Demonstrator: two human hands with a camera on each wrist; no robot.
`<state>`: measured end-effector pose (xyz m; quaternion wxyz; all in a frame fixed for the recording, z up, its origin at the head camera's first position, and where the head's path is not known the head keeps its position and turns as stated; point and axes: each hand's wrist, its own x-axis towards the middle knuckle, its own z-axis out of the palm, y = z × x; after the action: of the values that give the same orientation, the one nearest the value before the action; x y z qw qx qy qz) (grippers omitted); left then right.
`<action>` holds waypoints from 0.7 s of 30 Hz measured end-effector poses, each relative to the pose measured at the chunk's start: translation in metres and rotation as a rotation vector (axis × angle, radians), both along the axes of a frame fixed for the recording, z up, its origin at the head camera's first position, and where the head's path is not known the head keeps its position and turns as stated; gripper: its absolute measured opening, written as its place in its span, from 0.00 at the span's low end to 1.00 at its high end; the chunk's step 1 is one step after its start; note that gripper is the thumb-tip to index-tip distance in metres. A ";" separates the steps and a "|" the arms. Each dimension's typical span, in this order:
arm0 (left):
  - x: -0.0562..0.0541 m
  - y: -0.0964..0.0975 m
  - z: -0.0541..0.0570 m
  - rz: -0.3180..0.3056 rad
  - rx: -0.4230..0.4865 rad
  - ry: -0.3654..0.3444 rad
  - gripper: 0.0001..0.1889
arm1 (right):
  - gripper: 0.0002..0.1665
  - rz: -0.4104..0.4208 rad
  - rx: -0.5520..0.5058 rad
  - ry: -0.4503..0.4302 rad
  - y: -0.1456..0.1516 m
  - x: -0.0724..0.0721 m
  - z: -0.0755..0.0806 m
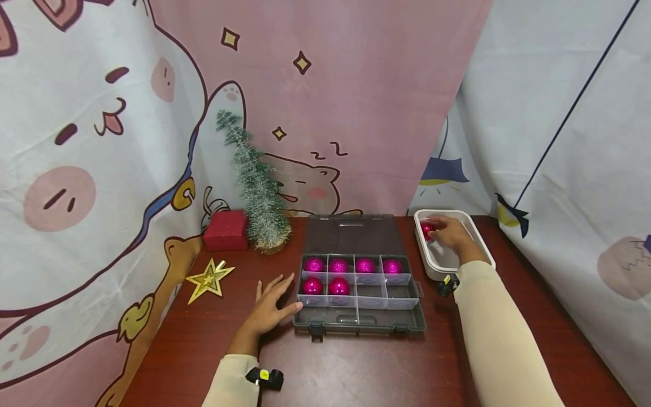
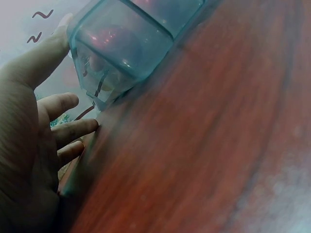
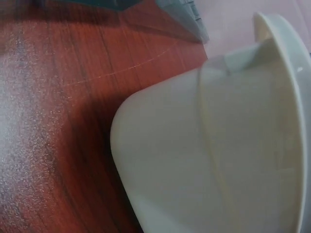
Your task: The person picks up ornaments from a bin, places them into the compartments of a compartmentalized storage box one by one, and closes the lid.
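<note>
A dark see-through compartment box (image 1: pixel 356 316) lies with its lid (image 1: pixel 351 234) laid back. Glittery magenta balls (image 1: pixel 365 265) fill its back row; two shiny magenta balls (image 1: pixel 339 286) sit in the left cells of the middle row. My left hand (image 1: pixel 269 305) is spread at the box's left side, its thumb tip right at the edge and the fingers loose, holding nothing. Inside a white plastic bin (image 1: pixel 441 272), my right hand (image 1: pixel 450 230) has its fingertips at shiny magenta-red balls (image 1: pixel 426 229) by the far left wall; I cannot tell whether it pinches one. The right wrist view shows only the bin's outer wall (image 3: pixel 160 145).
A small frosted tinsel tree (image 1: pixel 259 192) stands at the back left beside a red glittery box (image 1: pixel 226 230). In front of them lies a gold star (image 1: pixel 210 280). Printed cloth (image 1: pixel 376 113) hangs behind and along both sides of the brown table (image 1: pixel 335 373).
</note>
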<state>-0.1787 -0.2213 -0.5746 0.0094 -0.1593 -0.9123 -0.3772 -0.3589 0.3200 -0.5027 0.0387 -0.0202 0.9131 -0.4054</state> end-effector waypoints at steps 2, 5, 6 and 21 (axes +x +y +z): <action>0.000 0.000 0.000 0.001 0.001 0.002 0.46 | 0.34 0.003 0.020 0.010 0.001 0.001 -0.001; 0.000 0.000 -0.001 0.004 0.002 0.006 0.46 | 0.35 0.005 0.045 0.029 0.002 0.002 -0.002; 0.000 0.000 -0.001 0.006 0.001 0.007 0.46 | 0.35 0.005 0.043 0.034 0.003 0.003 -0.003; 0.001 0.001 0.001 0.005 0.002 0.001 0.46 | 0.30 0.018 0.089 0.051 0.005 0.006 -0.003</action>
<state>-0.1773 -0.2201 -0.5736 0.0109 -0.1571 -0.9122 -0.3782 -0.3533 0.3247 -0.5060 0.0200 -0.0368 0.9308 -0.3632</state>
